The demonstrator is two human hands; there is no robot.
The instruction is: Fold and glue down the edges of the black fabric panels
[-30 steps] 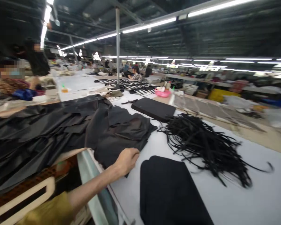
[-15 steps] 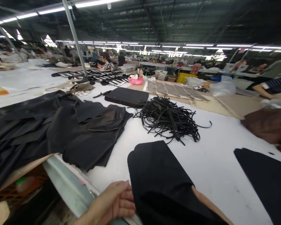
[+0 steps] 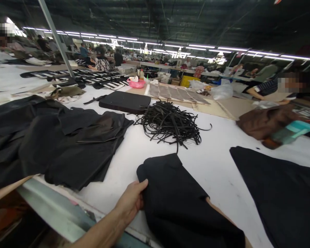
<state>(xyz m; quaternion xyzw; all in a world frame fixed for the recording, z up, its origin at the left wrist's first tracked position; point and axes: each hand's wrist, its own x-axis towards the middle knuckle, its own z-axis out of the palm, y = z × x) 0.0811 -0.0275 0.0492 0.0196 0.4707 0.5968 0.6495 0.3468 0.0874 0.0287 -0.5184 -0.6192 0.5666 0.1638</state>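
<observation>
A folded stack of black fabric (image 3: 178, 199) lies on the white table (image 3: 217, 165) right in front of me. My left hand (image 3: 131, 204) is closed on its left edge, thumb on top and fingers tucked under. My right forearm (image 3: 217, 210) shows as a strip along the stack's right side. The right hand itself is hidden under the fabric, so its fingers cannot be seen.
A loose pile of black fabric pieces (image 3: 59, 144) covers the left of the table. A tangle of black straps (image 3: 170, 122) and a flat black pad (image 3: 125, 101) lie farther back. Another black sheet (image 3: 279, 193) lies at right, with brown fabric (image 3: 263, 120) beyond it. A seated person (image 3: 270, 88) is at far right.
My left hand left the loose fabric pile, came to the near stack and closed on its left edge. The view swung right, and my right forearm came in beside the stack.
</observation>
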